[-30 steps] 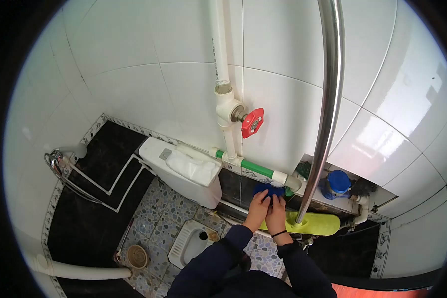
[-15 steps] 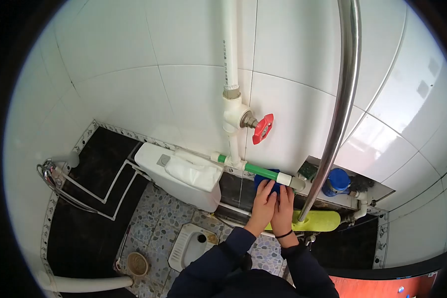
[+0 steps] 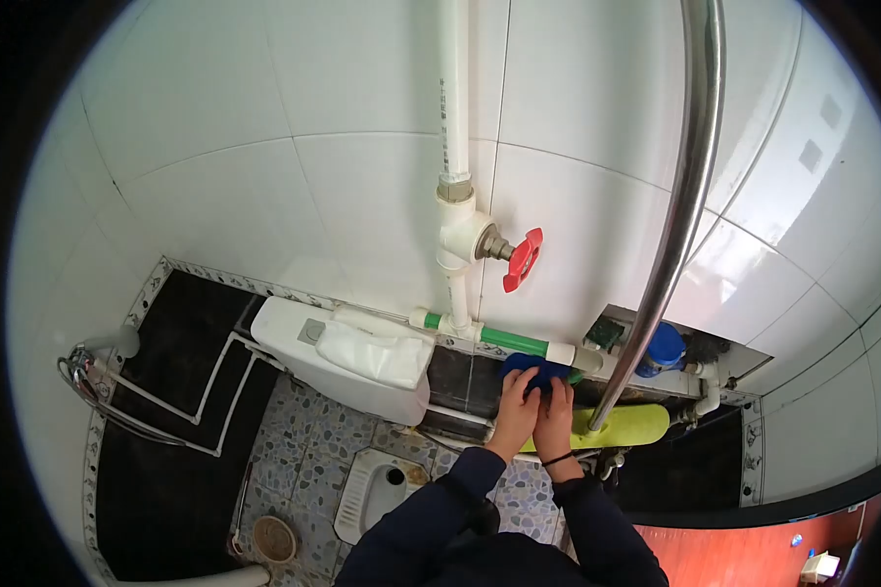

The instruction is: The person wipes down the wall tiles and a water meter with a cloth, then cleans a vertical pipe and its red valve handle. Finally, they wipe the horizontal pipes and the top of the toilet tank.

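Both my hands are together low against the wall, just below a white pipe with a green section (image 3: 514, 340). My left hand (image 3: 515, 409) has its fingers bent onto a bunched blue cloth (image 3: 521, 364). Beside it, my right hand (image 3: 556, 416) grips the same cloth from the right, and a dark band circles that wrist. The cloth sits under the pipe's right end, and the fingers partly cover it. Close to my right hand lies a long yellow-green mop head (image 3: 631, 430) on a shiny metal pole (image 3: 677, 210).
A white cistern (image 3: 362, 377) with a tissue packet (image 3: 370, 352) on top stands left. Above the pipe is a red valve handle (image 3: 524, 260). A blue water meter (image 3: 662, 347) sits in a wall recess. On the floor are a squat toilet (image 3: 367, 489) and a small round bowl (image 3: 275, 539).
The blue cloth has come out from behind the pipe and is bunched in front, under both hands. My fingers are off the pipe and more bent. The view has shifted slightly.
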Available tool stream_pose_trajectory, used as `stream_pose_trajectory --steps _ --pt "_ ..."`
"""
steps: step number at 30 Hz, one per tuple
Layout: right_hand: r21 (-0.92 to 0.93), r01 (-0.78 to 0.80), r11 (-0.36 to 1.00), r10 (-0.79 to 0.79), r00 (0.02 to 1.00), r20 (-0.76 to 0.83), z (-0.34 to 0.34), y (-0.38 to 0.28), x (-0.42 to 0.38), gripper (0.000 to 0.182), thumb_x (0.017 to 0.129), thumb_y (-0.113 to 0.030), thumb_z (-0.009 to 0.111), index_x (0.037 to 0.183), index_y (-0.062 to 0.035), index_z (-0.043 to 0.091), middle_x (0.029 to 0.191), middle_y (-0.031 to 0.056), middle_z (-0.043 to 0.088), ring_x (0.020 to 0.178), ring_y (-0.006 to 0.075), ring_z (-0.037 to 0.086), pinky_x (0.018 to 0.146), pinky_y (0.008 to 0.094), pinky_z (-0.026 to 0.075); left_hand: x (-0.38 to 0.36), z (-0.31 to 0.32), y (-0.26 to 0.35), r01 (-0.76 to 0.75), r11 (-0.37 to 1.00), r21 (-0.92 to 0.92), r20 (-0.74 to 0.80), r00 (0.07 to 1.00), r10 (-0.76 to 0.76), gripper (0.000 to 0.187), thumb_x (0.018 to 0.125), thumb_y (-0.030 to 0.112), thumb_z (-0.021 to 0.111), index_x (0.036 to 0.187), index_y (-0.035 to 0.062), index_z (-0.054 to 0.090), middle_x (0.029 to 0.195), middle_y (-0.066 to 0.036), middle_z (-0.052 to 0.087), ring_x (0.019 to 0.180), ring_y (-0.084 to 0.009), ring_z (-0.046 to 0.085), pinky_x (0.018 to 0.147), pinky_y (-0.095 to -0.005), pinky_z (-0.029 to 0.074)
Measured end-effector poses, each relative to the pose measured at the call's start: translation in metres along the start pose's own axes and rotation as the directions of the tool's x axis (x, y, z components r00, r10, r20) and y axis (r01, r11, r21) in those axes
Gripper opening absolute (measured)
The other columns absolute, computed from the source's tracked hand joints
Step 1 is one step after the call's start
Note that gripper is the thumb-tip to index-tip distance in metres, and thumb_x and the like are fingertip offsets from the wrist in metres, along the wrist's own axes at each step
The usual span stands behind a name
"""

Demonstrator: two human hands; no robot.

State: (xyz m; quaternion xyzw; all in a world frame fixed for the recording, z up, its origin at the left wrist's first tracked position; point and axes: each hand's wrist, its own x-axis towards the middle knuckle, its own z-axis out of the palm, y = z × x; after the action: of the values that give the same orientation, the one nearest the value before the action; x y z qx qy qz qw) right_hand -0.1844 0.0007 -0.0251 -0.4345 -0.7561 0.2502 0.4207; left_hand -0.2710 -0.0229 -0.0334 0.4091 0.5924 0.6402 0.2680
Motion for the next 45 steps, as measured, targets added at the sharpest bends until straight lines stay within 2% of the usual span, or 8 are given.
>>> stream_pose_trajectory --steps 11,14,20,23,29,32,38,45 --pt "-0.040 -0.048 0.998 0.050 0.998 0.039 0.018 0.029 -0.009 0.044 0.080 0.004 0.054 0.123 0.0070 0.048 0.118 0.0324 0.052 0.105 0.0489 0.053 0.088 0.0493 0.047 -0.002 0.000 -0.042 0.094 0.992 0.090 0.046 0.994 -0.098 0.038 0.087 0.007 0.059 0.125 0.0045 0.056 0.128 -0.025 0.047 0.114 -0.0407 0.050 0.097 -0.0404 0.043" --pt "-0.035 -0.049 0.998 0.050 0.999 0.015 0.021 0.031 -0.009 0.044 0.079 0.004 0.055 0.123 0.0066 0.049 0.114 0.0309 0.054 0.104 0.0477 0.054 0.089 0.0482 0.047 -0.001 0.003 -0.057 -0.014 0.979 0.202 0.006 1.000 0.013 0.037 0.087 0.004 0.060 0.124 0.0035 0.058 0.123 -0.015 0.049 0.079 -0.0193 0.055 0.076 -0.0308 0.049" --pt "0.046 -0.066 0.997 0.066 0.998 0.014 0.003 0.001 -0.001 0.042 0.081 0.003 0.056 0.122 0.0050 0.052 0.118 0.0286 0.055 0.103 0.0463 0.056 0.085 0.0461 0.050 -0.001 -0.008 -0.009 0.098 0.995 0.018 0.005 0.995 -0.099 0.037 0.089 0.002 0.058 0.127 0.0037 0.057 0.126 -0.012 0.048 0.081 -0.0164 0.056 0.079 -0.0286 0.048" --pt "0.079 -0.045 0.996 0.045 0.999 0.007 -0.015 -0.022 0.010 0.041 0.082 0.004 0.054 0.123 0.0045 0.053 0.119 0.0281 0.055 0.103 0.0461 0.057 0.084 0.0459 0.050 0.000 -0.007 0.018 0.006 0.994 -0.113 -0.025 1.000 -0.009 0.037 0.090 -0.001 0.055 0.126 0.0032 0.057 0.127 -0.012 0.047 0.093 -0.0186 0.057 0.084 -0.0277 0.048" --pt "0.079 0.074 0.994 -0.067 0.993 -0.092 -0.024 -0.046 0.023 0.044 0.085 0.003 0.055 0.128 0.0035 0.050 0.123 0.0265 0.052 0.107 0.0426 0.056 0.088 0.0429 0.048 0.006 -0.010 0.067 -0.124 0.987 -0.098 0.000 0.992 0.124 0.039 0.088 -0.005 0.053 0.126 0.0022 0.056 0.128 -0.013 0.045 0.114 -0.0259 0.051 0.091 -0.0305 0.047" --pt "0.055 0.104 0.993 -0.098 0.990 -0.098 -0.020 -0.040 0.021 0.043 0.086 0.003 0.054 0.128 0.0045 0.049 0.126 0.0279 0.050 0.108 0.0438 0.055 0.089 0.0437 0.048 0.007 -0.008 0.052 -0.166 0.984 -0.072 0.011 0.986 0.167 0.038 0.091 -0.003 0.052 0.128 0.0033 0.053 0.131 -0.015 0.041 0.106 -0.0263 0.056 0.083 -0.0311 0.050" --pt "0.058 0.064 0.996 -0.060 0.996 -0.068 -0.011 -0.024 0.015 0.040 0.088 0.002 0.050 0.127 0.0058 0.046 0.125 0.0308 0.047 0.108 0.0480 0.053 0.089 0.0480 0.047 0.005 -0.008 0.043 -0.063 0.997 -0.043 0.034 0.997 0.064 0.040 0.088 -0.005 0.053 0.127 0.0054 0.054 0.128 -0.016 0.041 0.106 -0.0286 0.056 0.082 -0.0322 0.051" --pt "0.005 -0.001 1.000 0.001 1.000 0.013 0.001 0.002 0.003 0.042 0.083 0.002 0.053 0.124 0.0071 0.046 0.120 0.0321 0.049 0.103 0.0497 0.053 0.086 0.0501 0.047 0.002 -0.004 0.001 -0.114 0.991 0.067 -0.030 0.993 0.116 0.039 0.083 -0.004 0.057 0.121 0.0070 0.058 0.118 -0.013 0.048 0.099 -0.0262 0.055 0.081 -0.0325 0.048"
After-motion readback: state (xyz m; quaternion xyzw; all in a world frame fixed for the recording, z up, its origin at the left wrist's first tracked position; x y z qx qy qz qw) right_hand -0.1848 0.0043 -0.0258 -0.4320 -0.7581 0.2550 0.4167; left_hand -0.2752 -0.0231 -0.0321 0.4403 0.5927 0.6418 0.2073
